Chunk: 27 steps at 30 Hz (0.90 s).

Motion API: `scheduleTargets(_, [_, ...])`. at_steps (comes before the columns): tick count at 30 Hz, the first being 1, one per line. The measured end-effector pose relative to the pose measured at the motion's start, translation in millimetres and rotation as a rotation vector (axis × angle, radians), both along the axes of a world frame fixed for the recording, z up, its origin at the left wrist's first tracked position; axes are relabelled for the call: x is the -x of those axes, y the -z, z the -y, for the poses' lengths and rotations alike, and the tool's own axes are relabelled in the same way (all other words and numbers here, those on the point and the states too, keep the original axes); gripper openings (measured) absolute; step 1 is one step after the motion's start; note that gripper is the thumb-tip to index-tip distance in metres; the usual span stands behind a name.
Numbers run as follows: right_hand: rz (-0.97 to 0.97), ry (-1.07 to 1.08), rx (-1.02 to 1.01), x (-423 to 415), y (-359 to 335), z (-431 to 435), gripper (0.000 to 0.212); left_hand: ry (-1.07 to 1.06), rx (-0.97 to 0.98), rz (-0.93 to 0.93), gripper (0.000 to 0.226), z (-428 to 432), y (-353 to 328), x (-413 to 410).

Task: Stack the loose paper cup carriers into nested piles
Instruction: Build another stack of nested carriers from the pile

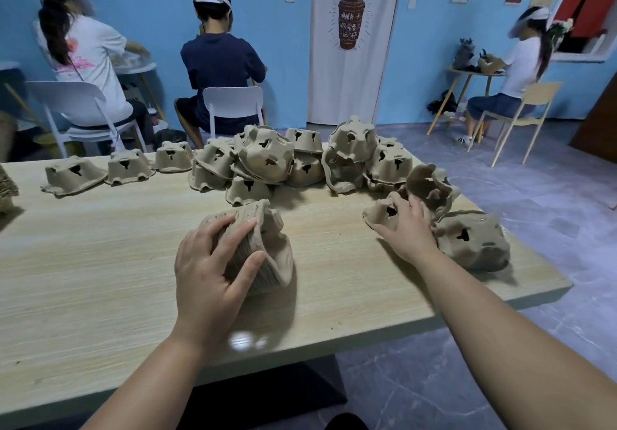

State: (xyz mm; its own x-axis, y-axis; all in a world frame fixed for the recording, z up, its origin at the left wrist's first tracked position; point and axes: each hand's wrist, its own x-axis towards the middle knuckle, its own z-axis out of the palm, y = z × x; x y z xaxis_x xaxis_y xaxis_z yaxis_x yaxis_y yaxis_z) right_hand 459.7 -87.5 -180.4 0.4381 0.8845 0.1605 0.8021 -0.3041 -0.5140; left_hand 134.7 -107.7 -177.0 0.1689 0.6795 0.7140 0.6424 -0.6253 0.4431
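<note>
Both outstretched: left hand (213, 262) grips pile (270, 249), right hand (405, 229) grasps carrier (384, 212).

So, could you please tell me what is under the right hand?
An upside-down carrier on the table, with the right hand resting on it. The hand covers its near side, so whether the fingers grip it cannot be seen.

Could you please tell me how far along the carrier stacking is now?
Partway. Done: one nested stack lies on its side. In hand: the left hand grips it; the right hand touches a loose carrier. Left: the heap behind, three singles at far left, and two carriers at right.
</note>
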Motion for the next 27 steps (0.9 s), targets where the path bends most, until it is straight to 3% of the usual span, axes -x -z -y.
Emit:
scheduleTargets(6, [0.140,0.009,-0.130,7,7,1,0.059,0.006,0.004,0.014,0.047,1,1,0])
scheduleTargets(11, [0.047,0.023,-0.133,11,3,-4,0.066,0.001,0.005,0.020,0.048,1,1,0])
scheduleTargets(15, [-0.036,-0.101,-0.101,20,-9,-1,0.069,0.003,0.004,0.018,0.047,2,2,1])
scheduleTargets(18, [-0.303,-0.208,-0.114,37,-17,13,0.057,-0.006,0.010,0.018,0.043,2,1,0])
scheduleTargets(23, [-1.039,-0.317,-0.112,81,-32,43,0.032,-0.010,-0.012,0.036,0.040,3,2,-1])
scheduleTargets(25, [-1.088,-0.343,-0.065,102,-30,50,0.025,-0.009,-0.017,0.037,0.040,3,2,-1])
scheduleTargets(27, [-1.006,-0.366,-0.070,120,-23,55,0.027,-0.008,-0.020,0.036,0.040,3,2,-1])
